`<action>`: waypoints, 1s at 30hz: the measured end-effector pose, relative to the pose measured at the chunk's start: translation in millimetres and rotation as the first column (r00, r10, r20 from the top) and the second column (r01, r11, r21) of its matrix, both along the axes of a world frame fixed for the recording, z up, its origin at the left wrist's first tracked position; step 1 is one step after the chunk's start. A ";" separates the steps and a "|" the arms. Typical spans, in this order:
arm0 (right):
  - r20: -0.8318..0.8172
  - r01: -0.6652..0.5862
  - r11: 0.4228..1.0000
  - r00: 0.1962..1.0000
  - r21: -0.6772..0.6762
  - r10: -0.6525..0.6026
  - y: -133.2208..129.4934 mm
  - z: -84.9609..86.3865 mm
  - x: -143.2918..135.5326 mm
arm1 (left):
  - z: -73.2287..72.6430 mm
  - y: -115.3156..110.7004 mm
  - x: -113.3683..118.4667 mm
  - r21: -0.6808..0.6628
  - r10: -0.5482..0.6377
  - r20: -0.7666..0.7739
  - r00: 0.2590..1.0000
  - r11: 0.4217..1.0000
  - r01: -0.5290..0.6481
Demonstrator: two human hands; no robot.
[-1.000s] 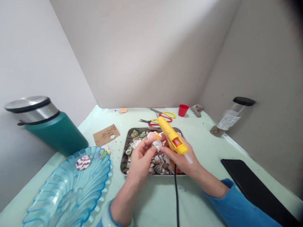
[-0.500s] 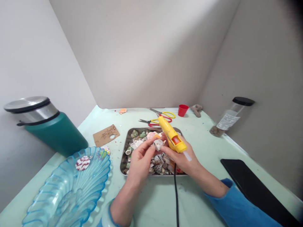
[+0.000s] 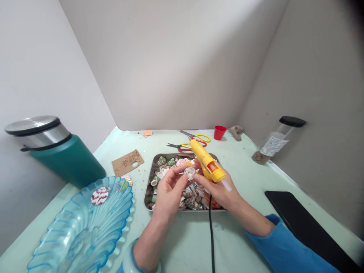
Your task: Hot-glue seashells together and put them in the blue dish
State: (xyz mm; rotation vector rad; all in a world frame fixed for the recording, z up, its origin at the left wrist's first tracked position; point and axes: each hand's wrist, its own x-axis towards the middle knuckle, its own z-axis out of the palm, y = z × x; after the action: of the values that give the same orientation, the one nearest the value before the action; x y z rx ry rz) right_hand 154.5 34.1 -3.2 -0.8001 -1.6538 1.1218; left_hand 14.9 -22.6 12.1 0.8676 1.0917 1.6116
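Between my fingertips, above the tray, is a small white shell (image 3: 190,173). My left hand (image 3: 170,189) pinches it from the left with thumb and fingers. My right hand (image 3: 220,191) is closed around a yellow glue gun (image 3: 207,161), while its thumb and fingertip also touch the shell's right side. A clear glue stick pokes out of the gun's back end, and a black cord (image 3: 212,235) runs down toward me. Under both hands lies a metal tray (image 3: 147,193) full of mixed seashells (image 3: 190,203), partly hidden by the hands.
Left are a blue scalloped dish (image 3: 82,223) holding a striped disc (image 3: 99,195), a green bottle (image 3: 68,159) and a brown card (image 3: 127,163). Behind the tray lie scissors (image 3: 196,136) and a red cup (image 3: 220,132). Right are a jar (image 3: 274,142) and a black flat object (image 3: 301,223).
The white shell has turned slightly between my fingertips. The glue gun's back end has shifted a little to the right; the rest stays as it was.
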 end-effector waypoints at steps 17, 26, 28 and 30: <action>-0.041 -0.054 0.997 0.998 -0.063 0.052 0.8 6.5 -0.4 | -1.9 -0.8 -2.4 0.217 0.152 -0.470 0.869 0.975 -0.054; -0.210 -0.153 0.961 0.972 -0.231 0.104 -1.4 17.3 0.0 | -8.7 0.2 -0.4 0.129 0.070 -0.480 0.875 0.992 -0.008; -0.188 -0.152 0.961 0.976 -0.232 0.109 -0.5 16.1 0.5 | -8.8 0.0 -1.5 0.156 0.084 -0.509 0.857 0.988 -0.004; -0.142 -0.123 0.971 0.985 -0.205 0.095 0.7 14.7 0.8 | -8.6 0.0 -2.4 0.193 0.097 -0.530 0.843 0.981 0.008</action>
State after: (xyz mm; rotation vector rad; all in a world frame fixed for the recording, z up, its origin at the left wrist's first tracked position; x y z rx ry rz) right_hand 155.2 34.8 11.4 -0.7588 -1.4999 1.4177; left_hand 12.6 -22.6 3.6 1.4964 1.3605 1.5644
